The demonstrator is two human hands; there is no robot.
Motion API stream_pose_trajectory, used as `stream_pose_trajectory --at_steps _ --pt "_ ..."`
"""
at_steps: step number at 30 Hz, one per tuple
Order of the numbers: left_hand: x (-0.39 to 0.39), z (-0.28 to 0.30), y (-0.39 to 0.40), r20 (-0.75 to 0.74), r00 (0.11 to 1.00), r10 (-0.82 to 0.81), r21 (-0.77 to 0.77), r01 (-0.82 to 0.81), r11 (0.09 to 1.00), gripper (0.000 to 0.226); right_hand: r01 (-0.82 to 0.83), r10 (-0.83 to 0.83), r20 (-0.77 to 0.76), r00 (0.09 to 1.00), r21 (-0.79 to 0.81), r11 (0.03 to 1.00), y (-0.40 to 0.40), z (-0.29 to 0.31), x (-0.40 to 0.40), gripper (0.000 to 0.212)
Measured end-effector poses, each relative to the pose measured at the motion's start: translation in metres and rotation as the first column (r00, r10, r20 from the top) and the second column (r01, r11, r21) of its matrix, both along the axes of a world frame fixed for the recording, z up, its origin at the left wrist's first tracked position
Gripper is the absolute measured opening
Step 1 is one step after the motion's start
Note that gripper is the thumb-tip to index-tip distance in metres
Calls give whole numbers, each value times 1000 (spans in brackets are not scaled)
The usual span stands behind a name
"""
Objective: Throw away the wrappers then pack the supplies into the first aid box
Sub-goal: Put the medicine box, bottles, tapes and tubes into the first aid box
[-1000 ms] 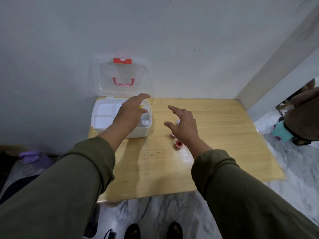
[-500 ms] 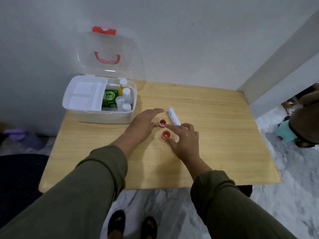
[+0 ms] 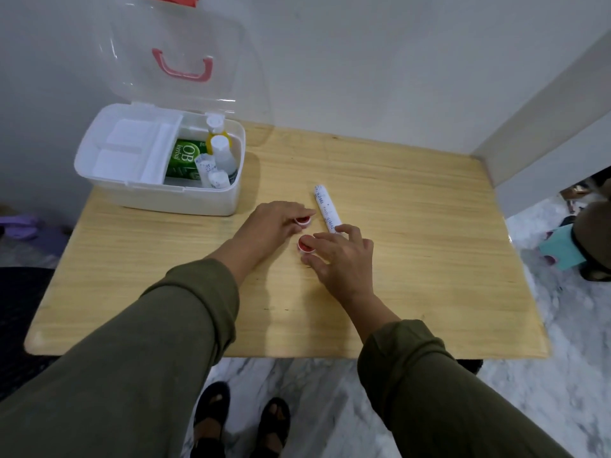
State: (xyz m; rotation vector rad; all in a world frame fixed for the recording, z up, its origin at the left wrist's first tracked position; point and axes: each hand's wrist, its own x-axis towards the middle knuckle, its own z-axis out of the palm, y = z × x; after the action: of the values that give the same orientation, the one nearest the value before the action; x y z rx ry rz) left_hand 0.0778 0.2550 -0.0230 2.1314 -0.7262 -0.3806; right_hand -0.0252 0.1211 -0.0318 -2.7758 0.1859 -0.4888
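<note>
On the pale wooden table [image 3: 413,259] against the white wall, our left hand [image 3: 271,226] pinches one small red-and-white round roll [image 3: 302,220] while our right hand [image 3: 340,256], fingers spread, touches the other roll [image 3: 305,244] beside the white paper-wrapped tube [image 3: 325,208]. We judge packing is under way: next, lift both into the open white plastic first aid box [image 3: 132,193].

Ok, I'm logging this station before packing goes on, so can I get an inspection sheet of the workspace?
Surface: wooden table, bare apart from the job's things.
Job's things: first aid box open, lid up, holding a green pack and bottles; white roll and two small red-centred rolls on the table.
Clutter: no wrappers seen.
Hands: left hand touching the farther red-centred roll; right hand at the nearer one; neither lifted.
Cables: nothing seen.
Surroundings: white wall, marble floor, purple object at left.
</note>
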Motion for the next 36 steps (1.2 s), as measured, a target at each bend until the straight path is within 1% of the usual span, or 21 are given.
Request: stream_pose_trajectory --at_steps 3,8,12,15,20,23,25,28,30,33,36 --pt "1 -2 -2 36 999 10 3 -10 1000 33 9 -9 13 1000 -17 1000 -2 -3 1 19" --pt "2 -4 -1 70 997 29 14 -30 999 33 -7 7 9 1000 5 1000 -3 -2 4 16" --pt "-1 -8 2 45 993 111 -36 -110 993 30 -3 3 50 999 2 1000 -3 -3 4 13" --pt "-6 -10 2 -1 982 187 -84 -186 979 27 -6 5 69 998 11 1000 -3 -4 4 10" --pt "-12 -9 6 -5 982 191 -80 -190 978 25 9 -10 56 998 22 1000 -3 -3 2 10" --pt "-17 -7 10 -13 982 187 -81 -187 979 25 25 -27 27 999 47 999 -3 -2 -2 16" --pt "-21 -4 12 -15 983 185 -94 -186 978 25 35 -36 6 999 75 997 -3 2 -4 27" --pt "-24 11 12 10 980 197 -102 -195 976 26 40 -37 -41 998 67 997 -5 18 -3 37" --pt "-25 26 9 33 977 209 -82 -206 975 32 47 -45 -37 998 48 998 -6 34 1 36" --pt "-23 53 6 49 976 213 -42 -211 977 40 62 -62 8 998 40 997 -7 61 9 31" --pt "-17 84 8 95 972 214 -42 -211 977 42 50 -50 -3 999 36 998 -6 91 20 31"
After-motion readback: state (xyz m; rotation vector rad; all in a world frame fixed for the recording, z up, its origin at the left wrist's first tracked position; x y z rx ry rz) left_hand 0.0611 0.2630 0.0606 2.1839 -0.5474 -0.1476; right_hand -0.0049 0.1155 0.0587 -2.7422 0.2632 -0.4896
